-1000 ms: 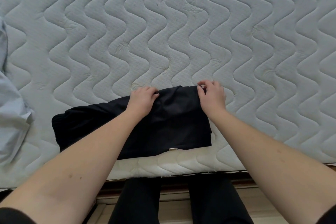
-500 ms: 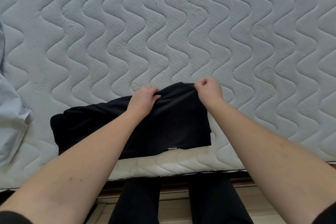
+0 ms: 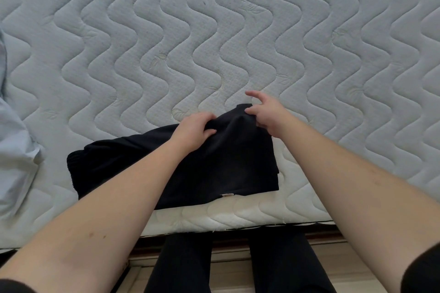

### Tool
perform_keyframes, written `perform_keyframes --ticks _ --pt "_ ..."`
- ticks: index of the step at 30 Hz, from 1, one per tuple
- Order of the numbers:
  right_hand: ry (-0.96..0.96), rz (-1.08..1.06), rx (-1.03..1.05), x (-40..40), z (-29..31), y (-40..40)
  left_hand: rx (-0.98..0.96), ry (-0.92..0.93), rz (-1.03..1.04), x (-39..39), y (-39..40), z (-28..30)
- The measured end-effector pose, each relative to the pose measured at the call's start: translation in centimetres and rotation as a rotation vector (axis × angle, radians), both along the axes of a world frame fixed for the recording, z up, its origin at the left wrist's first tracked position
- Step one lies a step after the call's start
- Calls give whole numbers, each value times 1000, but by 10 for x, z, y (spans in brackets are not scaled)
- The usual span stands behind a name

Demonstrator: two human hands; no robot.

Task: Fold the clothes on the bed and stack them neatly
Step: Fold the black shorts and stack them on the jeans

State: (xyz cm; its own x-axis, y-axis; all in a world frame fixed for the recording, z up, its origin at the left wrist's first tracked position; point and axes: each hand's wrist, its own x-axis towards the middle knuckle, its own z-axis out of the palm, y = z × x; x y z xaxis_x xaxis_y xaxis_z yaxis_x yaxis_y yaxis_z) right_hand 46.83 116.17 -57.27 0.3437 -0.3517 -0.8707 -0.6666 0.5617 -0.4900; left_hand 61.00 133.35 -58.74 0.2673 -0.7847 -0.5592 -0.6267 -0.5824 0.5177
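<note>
A black garment [image 3: 221,162], folded into a rough rectangle, lies at the near edge of the white quilted mattress [image 3: 238,31]. A small white tag shows at its near hem. My left hand [image 3: 194,129] grips the garment's far edge near the middle, fingers curled into the cloth and bunching it up. My right hand [image 3: 265,112] is at the far right corner with the forefinger stretched out over the mattress and the thumb touching the corner. The far right corner stands slightly raised.
A pale blue garment [image 3: 14,150] lies crumpled at the left edge of the mattress. The mattress front edge [image 3: 238,219] runs just below the black garment, with my dark trouser legs [image 3: 238,264] and a wooden floor under it.
My right hand, which pinched and lifted the far right corner, has spread its fingers and shifted slightly right. My left hand keeps its grip and has gathered more cloth.
</note>
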Motion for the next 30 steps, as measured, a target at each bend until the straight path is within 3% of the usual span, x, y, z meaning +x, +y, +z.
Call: perform_keyframes --ticks 7,12,17,22,30 --pt "63 -151 41 -17 -1 -4 53 11 65 2 -5 1" --pt "-2 -281 -155 -44 -6 -9 72 -29 75 2 -13 -5" --pt "165 17 -306 -59 -18 1 41 6 11 -9 -36 -6" --pt "208 363 -356 -67 -22 15 52 124 -53 -30 -80 -3" --pt "51 89 -482 -97 -17 24 127 207 -343 -46 -116 7"
